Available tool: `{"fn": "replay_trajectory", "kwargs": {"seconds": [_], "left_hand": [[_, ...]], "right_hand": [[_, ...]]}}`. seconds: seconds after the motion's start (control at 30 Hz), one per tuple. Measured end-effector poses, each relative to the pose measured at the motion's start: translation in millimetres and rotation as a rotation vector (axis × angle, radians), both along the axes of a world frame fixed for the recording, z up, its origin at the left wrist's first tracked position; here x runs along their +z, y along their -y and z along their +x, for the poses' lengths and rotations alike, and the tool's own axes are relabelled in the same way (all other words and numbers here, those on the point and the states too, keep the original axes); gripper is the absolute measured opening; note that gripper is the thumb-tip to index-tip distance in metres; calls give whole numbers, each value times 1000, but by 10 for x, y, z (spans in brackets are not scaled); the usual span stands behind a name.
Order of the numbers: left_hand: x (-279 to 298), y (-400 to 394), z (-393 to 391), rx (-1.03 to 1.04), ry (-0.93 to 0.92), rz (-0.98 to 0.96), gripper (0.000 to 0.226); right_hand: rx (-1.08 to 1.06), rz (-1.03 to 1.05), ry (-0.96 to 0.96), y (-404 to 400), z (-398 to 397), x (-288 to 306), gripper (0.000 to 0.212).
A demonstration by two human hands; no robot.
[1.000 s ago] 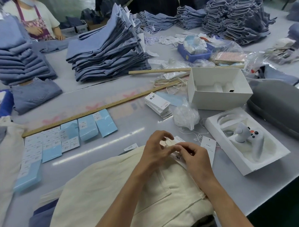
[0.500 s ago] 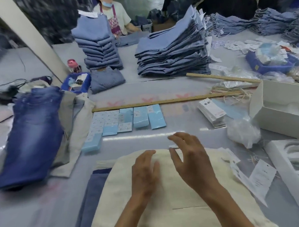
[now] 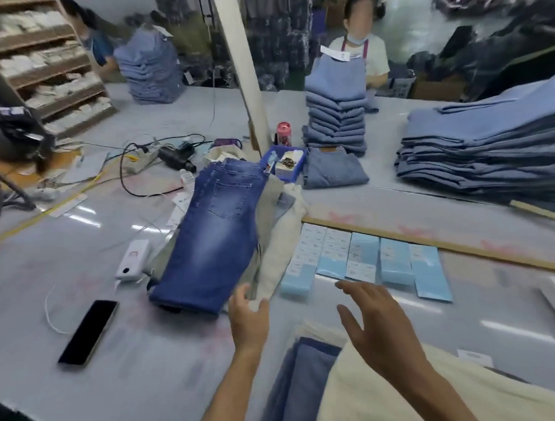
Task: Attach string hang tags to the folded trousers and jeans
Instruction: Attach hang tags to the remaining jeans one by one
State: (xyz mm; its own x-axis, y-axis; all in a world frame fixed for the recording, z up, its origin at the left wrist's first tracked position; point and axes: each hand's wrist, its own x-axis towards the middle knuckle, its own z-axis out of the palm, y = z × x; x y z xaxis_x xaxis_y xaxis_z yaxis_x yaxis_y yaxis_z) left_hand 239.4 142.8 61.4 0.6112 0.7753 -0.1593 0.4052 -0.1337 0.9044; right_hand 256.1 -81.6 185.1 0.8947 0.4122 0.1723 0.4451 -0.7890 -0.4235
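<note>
My left hand point(image 3: 247, 320) out over the counter point(image 3: 143, 375), fingers relaxed, grip loose and empty; fingertips at the near edge of the cream trousers point(image 3: 281, 251), can't tell if touching. Right hand point(image 3: 375, 323) spread wide, grip empty, hovering above the near pile.

Blue jeans point(image 3: 207, 245) folded lengthwise, faded wash down the middle, back pocket up, lying on top of the cream pr, just ahead-left of my left hand. Near pile under right forearm: cream folded trousers point(image 3: 405, 402), soft weave, over a blue-grey folded pr point(image 3: 304, 378).

Row of pale blue label sheets point(image 3: 364, 260), flat & glossy, w/ white stickers, between right hand and a long wooden ruler point(image 3: 430, 243). Black phone point(image 3: 89, 331) face up at left, white power bank point(image 3: 132, 259) w/ cable beside the jeans. Blue tray point(image 3: 285, 164), red can point(image 3: 284, 133) by a white post point(image 3: 241, 65). Tall stacks of folded light denim point(image 3: 337, 112) further back, another person behind them.
</note>
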Motion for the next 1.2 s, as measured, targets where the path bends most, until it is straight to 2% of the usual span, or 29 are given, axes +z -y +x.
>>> {"fn": "replay_trajectory", "kwargs": {"seconds": [0.07, 0.1, 0.17, 0.27, 0.33, 0.4, 0.47, 0.53, 0.57, 0.67, 0.7, 0.73, 0.8, 0.87, 0.93, 1.0, 1.03, 1.2], "left_hand": [[-104, -620, 6, 287, -26, -287, 53], [-172, -876, -1, 373, -24, -371, 52], [-303, -1243, 29, 453, 0, -430, 46], [-368, -1497, 144, 634, 79, -456, 64], [-405, -1597, 195, 758, 42, -461, 67], [-424, -1643, 170, 770, -34, -412, 52], [-438, -1656, 136, 692, -65, -230, 31], [-450, -1680, 174, 591, -39, -82, 21], [-461, -1701, 213, 580, -2, -75, 25], [-372, -1823, 300, 671, 10, -454, 65], [-311, -1861, 331, 644, 12, -491, 65], [-235, -1895, 384, 565, -1, -420, 58], [22, -1900, 573, 280, -71, -147, 44], [377, -1772, 891, 28, -66, 94, 44], [803, -1534, 1208, -118, 23, 180, 48], [1294, -1219, 1469, -235, 153, 177, 45], [1537, -1037, 1568, -287, 224, 142, 42], [2707, -35, 1678, -482, 575, -10, 33]], "right_hand": [[48, 0, 10, -316, 74, 32, 42], [65, 0, 12, -460, 108, 39, 41], [97, -6, 13, -730, 162, 38, 39], [153, -29, 6, -1091, 197, 13, 37], [176, -49, -11, -1263, 183, -37, 35], [193, -75, -24, -1376, 147, -89, 34], [217, -106, -53, -1441, 106, -154, 32], [246, -142, -80, -1486, 73, -215, 32], [257, -148, -92, -1504, 56, -243, 32], [257, -109, -138, -1555, 7, -316, 31], [257, -97, -166, -1561, -15, -353, 30], [251, -80, -213, -1567, -38, -393, 30], [212, 13, -356, -1602, -60, -473, 25], [143, 201, -585, -1659, -67, -566, 18], [28, 461, -899, -1710, -72, -671, 14], [-156, 723, -1195, -1740, -88, -762, 17], [-250, 838, -1281, -1737, -93, -804, 21], [-516, 1224, -1302, -1651, 150, -933, 37]]}}
